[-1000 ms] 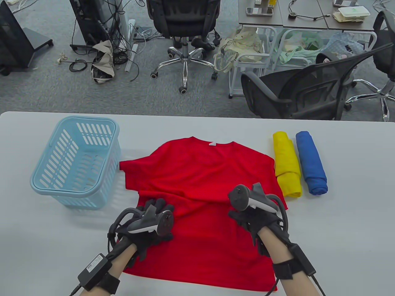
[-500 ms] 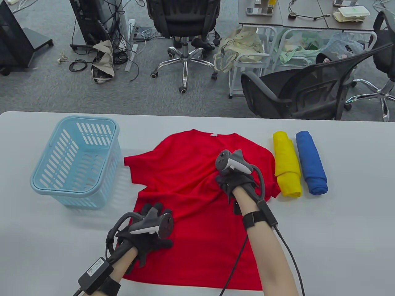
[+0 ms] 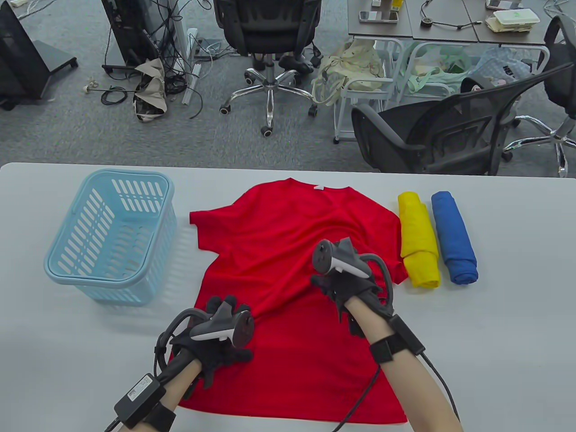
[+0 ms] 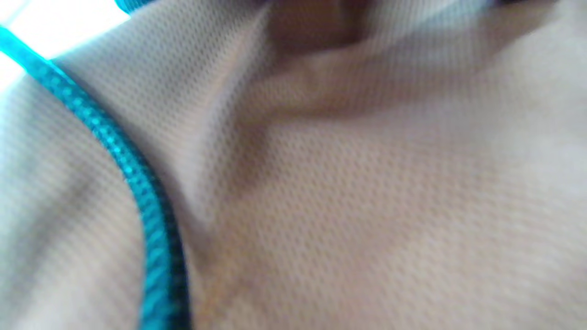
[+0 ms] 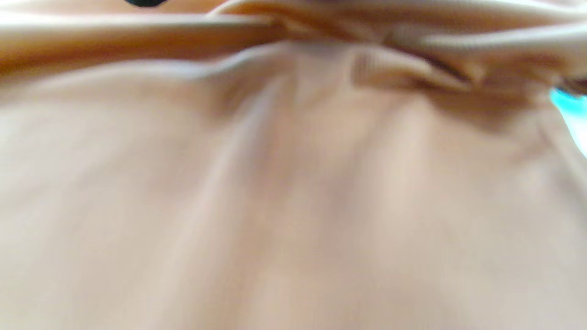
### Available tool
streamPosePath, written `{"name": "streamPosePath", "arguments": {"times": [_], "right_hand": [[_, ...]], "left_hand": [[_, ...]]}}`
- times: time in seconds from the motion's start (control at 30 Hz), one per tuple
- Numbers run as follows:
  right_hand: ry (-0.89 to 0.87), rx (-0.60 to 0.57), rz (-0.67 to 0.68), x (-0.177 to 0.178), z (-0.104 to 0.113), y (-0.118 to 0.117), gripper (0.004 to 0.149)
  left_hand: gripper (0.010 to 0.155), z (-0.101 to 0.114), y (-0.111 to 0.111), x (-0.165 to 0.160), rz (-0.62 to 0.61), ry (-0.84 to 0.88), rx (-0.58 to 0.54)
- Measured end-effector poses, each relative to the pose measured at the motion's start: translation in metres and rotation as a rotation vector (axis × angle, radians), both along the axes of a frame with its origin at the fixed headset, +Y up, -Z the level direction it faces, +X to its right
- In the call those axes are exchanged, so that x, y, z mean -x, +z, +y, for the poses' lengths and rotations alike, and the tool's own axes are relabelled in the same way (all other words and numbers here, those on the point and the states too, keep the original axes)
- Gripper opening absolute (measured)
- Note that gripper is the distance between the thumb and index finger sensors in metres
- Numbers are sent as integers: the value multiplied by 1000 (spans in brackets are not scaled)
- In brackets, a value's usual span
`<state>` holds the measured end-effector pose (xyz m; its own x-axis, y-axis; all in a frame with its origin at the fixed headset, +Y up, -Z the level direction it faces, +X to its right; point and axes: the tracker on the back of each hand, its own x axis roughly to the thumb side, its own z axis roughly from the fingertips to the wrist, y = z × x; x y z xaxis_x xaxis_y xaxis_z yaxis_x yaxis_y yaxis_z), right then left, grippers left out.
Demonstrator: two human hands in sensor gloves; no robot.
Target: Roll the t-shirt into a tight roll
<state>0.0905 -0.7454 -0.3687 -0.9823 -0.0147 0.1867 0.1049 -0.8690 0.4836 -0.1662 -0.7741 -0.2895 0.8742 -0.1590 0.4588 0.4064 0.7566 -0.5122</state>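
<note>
Your red t-shirt [image 3: 288, 252] lies spread on the grey table [image 3: 495, 324], collar at the far side and hem at the near edge, with loose wrinkles running across its middle. It is still flat, with no roll started.

Your left hand [image 3: 216, 335] rests on the shirt's near left part, fingers lying forward on the cloth. The tracker hides most of it, so you cannot tell whether the fingers pinch any fabric. Your right hand [image 3: 346, 285] sits on the shirt's right middle, well apart from the left and farther from you. Its fingers point down into the cloth where the wrinkles gather, but whether they grip it cannot be told.

Both wrist views show only blurred fabric very close up, washed to a pale tan.

A light blue basket [image 3: 110, 236] stands to the left of the shirt. A yellow roll [image 3: 419, 238] lies just beside the shirt's right sleeve, and a blue roll [image 3: 453, 237] lies just beside that one.
</note>
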Motion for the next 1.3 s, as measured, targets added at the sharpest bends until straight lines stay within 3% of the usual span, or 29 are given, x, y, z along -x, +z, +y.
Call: {"name": "streamPosePath", "arguments": {"times": [0.1,0.2,0.3,0.37,0.53,0.63,0.73,0.83,0.93,1.0,1.17,1.3], "right_hand": [[4,19,46,-1,-7,28,81],[30,38,66,-5,-12,47,81],[55,44,61,-7,-12,53,81],[80,48,49,-7,-13,57,81],[129,56,-4,3,-22,60,82],[78,84,-20,2,-24,61,83],[44,88,-31,-3,-25,63,84],[43,70,-41,-4,-26,68,86],[70,37,-43,-4,-24,71,87],[90,13,-46,-4,-21,72,87],[61,68,-50,-8,-23,73,85],[77,49,-41,-7,-19,68,82]], "left_hand": [[89,13,-6,-3,32,3,9],[80,39,-22,-11,59,5,-79],[75,59,-51,-20,105,6,-101],[72,64,-84,-26,160,16,-106],[70,38,-166,-38,260,-2,-135],[73,17,-195,-35,300,38,-157],[76,-3,-218,-24,375,49,-86],[80,-5,-243,-1,538,13,-117],[80,0,-256,13,733,80,-103],[79,3,-259,13,763,156,-108],[79,9,-248,-8,559,107,-205],[79,30,-215,-35,405,180,-225]]}}
